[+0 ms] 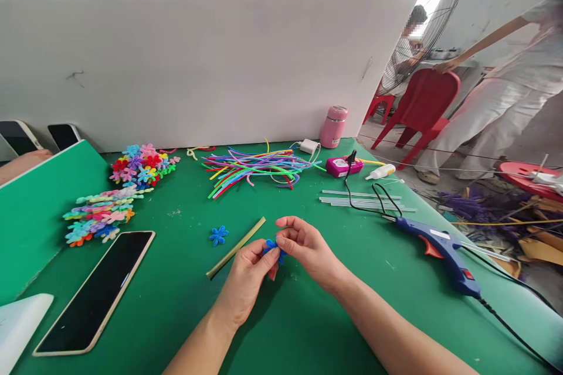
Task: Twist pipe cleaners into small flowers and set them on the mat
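Between my two hands is a blue pipe-cleaner flower (280,255), held just above the green table. My left hand (250,272) pinches its left side between thumb and fingers. On its upper right, my right hand (308,249) grips a petal with thumb and forefinger, the other fingers curled. Parts of the flower are hidden behind the fingers. A second blue pipe-cleaner flower (219,235) lies flat to the left. Beside my left hand rests a thin olive-yellow strip or bundle (236,248), set at a slant.
Left are flower piles (143,169) and a phone (94,293). Behind lie loose pipe cleaners (264,167), a pink bottle (333,127) and a magenta box (344,167). Glue sticks (365,201) and a corded blue glue gun (440,246) lie right. A white panel (197,70) stands behind.
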The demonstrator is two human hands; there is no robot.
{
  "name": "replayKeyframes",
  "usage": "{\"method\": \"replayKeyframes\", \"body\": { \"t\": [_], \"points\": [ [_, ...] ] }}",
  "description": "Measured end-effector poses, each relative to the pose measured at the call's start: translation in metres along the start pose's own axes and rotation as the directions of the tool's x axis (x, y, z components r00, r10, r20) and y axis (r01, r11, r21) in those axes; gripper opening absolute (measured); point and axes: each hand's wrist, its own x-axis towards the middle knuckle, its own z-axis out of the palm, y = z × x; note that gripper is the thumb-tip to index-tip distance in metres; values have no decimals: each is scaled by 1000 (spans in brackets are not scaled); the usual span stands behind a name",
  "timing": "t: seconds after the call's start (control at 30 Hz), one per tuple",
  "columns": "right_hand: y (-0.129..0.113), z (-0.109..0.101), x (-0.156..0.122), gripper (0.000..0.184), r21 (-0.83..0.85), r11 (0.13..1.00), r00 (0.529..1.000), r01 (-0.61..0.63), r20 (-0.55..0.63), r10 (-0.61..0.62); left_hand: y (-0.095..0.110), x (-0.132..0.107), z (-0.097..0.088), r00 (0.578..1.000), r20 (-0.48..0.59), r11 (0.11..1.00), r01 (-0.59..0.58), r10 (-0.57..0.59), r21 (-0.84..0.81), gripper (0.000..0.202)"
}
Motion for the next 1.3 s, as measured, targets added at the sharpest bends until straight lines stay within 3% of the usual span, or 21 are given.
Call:
{"method": "replayKeyframes", "body": {
  "t": [0.2,0.4,0.77,1.0,1.3],
  "points": [
    [2,-3,-1,32,-272,958,996,87,-10,-93,-2,3,-1,994,-111,995,-10,-1,-96,21],
    [2,-3,-3,22,-489,847,976,208,43,-215,-3,2,-1,992,-124,995,-38,26,-95,26],
    [2,-4,-2,27,-436,869,972,234,79,-222,-1,3,-2,994,-103,992,-38,26,-118,29],
    [-1,-3,-7,25,-400,886,971,234,133,-197,3,1,-7,998,-28,989,-50,54,136,26],
    [-7,-3,-8,28,-247,960,985,132,144,-98,4,-1,-11,994,93,974,-69,49,216,27]
  ]
}}
